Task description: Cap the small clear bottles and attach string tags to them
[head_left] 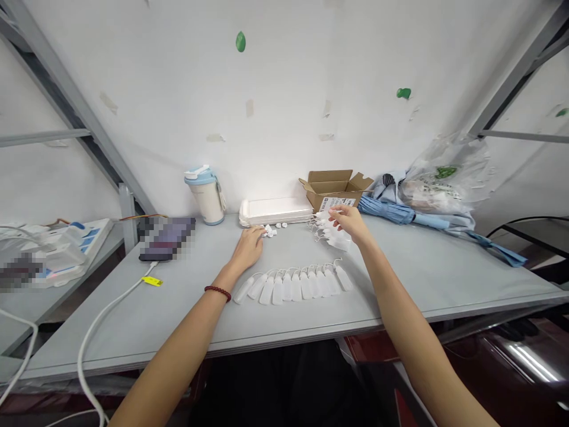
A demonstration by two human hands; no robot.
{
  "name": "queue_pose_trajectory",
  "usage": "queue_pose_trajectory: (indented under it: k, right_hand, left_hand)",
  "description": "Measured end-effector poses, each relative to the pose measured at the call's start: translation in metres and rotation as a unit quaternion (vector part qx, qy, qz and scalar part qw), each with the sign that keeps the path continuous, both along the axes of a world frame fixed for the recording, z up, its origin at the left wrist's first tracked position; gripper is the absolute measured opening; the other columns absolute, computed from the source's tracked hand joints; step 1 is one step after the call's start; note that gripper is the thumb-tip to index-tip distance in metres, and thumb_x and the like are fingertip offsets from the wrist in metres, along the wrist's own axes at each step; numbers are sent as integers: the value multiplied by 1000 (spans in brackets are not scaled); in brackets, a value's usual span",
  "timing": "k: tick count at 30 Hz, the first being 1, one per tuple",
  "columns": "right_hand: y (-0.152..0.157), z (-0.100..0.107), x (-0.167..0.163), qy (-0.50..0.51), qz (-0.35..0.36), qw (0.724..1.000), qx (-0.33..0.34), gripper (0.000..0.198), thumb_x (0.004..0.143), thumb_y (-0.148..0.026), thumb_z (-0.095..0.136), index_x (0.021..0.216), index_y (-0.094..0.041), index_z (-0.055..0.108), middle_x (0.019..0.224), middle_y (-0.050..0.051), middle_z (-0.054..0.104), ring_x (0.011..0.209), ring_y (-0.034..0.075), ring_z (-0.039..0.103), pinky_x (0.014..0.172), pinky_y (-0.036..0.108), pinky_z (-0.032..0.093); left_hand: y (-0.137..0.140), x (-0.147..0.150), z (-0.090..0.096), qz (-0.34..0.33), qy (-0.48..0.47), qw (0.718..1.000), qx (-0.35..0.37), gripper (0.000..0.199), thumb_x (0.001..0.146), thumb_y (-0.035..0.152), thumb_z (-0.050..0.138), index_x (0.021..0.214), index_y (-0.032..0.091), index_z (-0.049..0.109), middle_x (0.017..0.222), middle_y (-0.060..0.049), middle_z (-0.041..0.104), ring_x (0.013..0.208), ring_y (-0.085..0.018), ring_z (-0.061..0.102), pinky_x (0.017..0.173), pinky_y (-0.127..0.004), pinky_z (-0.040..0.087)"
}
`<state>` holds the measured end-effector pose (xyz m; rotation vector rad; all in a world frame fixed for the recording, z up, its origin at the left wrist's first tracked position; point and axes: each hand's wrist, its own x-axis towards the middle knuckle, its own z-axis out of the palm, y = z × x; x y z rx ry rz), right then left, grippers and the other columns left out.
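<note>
My left hand (249, 247) rests over the tabletop, palm down, with its fingers drawn together beside a few small white pieces (271, 231). What its fingertips pinch, if anything, is too small to make out. Further right, my right hand (349, 222) reaches into a heap of frosted white tags (338, 239) with thin cord loops. Its fingers are bent and closed at the edge of a white tag. Between my forearms lies a row of similar frosted tags (292, 286), side by side, their cords pointing away from me.
Behind the hands are a stack of white trays (278, 207) and an open cardboard box (334, 185). A tumbler (207, 196) and a phone (168, 238) with a white cable (106, 314) are at left. A folded blue umbrella (391, 210) and plastic bag (448, 178) lie right.
</note>
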<state>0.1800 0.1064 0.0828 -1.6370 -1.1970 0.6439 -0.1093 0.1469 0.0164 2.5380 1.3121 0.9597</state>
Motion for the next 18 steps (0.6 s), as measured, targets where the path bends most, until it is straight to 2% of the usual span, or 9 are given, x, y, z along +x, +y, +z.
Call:
queue_pose_trajectory:
  k: [3, 9, 18]
  right_hand:
    - [1, -1, 12, -2, -19, 1000, -12, 13, 82, -21, 56, 89, -12, 61, 72, 7, 65, 50, 8, 51, 41, 17, 39]
    - [1, -7, 34, 27, -35, 999, -29, 14, 81, -25, 59, 88, -13, 61, 74, 7, 66, 50, 7, 50, 43, 16, 38]
    - [-3, -11, 50, 70, 39, 992, -95, 17, 76, -28, 67, 75, -12, 62, 66, 7, 65, 47, 6, 48, 43, 17, 37]
  left_hand:
    - [2, 0, -1, -16, 2, 1000, -6, 33, 80, 9, 42, 105, 15, 63, 118, -9, 61, 112, -24, 52, 100, -42, 38]
    - [1, 0, -1, -2, 3, 1000, -21, 33, 78, 9, 45, 105, 13, 64, 115, -10, 63, 105, -24, 56, 96, -40, 43]
    - [3, -2, -4, -14, 34, 999, -26, 34, 78, 12, 47, 107, 17, 65, 116, -8, 62, 107, -24, 55, 97, -41, 42]
